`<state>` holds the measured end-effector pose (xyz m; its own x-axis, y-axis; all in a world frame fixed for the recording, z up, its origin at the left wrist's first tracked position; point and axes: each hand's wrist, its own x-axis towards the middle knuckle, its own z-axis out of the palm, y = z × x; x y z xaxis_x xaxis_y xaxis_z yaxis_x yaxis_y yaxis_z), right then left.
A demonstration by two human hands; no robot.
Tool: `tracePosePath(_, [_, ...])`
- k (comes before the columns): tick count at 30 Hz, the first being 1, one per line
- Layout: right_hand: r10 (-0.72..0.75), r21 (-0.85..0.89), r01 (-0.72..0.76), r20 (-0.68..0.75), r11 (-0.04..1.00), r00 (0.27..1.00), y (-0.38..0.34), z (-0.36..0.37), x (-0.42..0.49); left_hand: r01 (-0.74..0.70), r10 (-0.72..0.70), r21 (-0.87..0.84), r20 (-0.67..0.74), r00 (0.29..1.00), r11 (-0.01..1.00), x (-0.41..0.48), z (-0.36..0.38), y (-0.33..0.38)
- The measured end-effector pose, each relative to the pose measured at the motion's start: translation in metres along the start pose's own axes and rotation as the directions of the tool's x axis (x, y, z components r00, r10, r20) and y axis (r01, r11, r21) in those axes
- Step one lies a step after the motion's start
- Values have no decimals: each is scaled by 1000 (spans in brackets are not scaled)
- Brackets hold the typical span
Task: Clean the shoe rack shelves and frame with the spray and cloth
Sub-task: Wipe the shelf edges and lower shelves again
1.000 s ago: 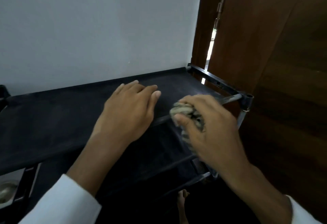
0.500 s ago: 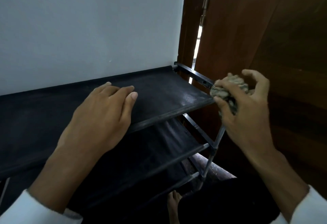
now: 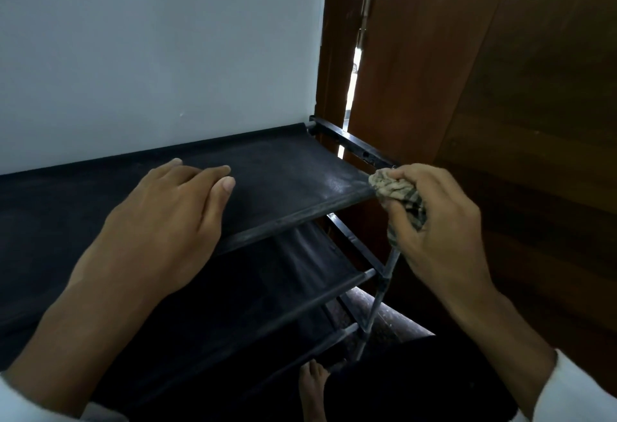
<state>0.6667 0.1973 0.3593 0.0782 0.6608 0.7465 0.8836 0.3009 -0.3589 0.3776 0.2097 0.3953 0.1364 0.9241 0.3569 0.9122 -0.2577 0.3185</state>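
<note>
The black shoe rack (image 3: 293,181) stands against a white wall, its dusty fabric top shelf nearest me and two lower shelves (image 3: 314,268) visible beneath. My left hand (image 3: 167,221) lies flat on the top shelf near its front edge, fingers straight. My right hand (image 3: 437,228) grips a bunched beige striped cloth (image 3: 397,194) and holds it against the rack's front right corner, at the top of the grey upright pole (image 3: 377,301). No spray bottle is in view.
A brown wooden door (image 3: 484,88) stands close on the right of the rack, with a bright gap at its hinge side. A bare foot (image 3: 312,385) shows on the floor below the rack. The white wall (image 3: 150,48) backs the rack.
My right hand has carried the cloth from the shelf's front edge out to the front right corner post. The view has shifted right and down. My left hand stays flat on the shelf.
</note>
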Motion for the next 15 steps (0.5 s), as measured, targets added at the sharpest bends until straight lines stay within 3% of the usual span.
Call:
tracePosePath(4, [32,-129,-45,-102,991,994,12,-2,6,-18,18,2,-8,1000,1000,1,2,-1])
tracePosePath(8, [26,-94,-37,-118,995,993,8,0,7,-16,16,8,-7,1000,1000,3,4,-1])
tracePosePath(15, [-30,-188,43,74,981,997,3,-6,-9,-6,6,1,-20,1000,1000,3,4,-3])
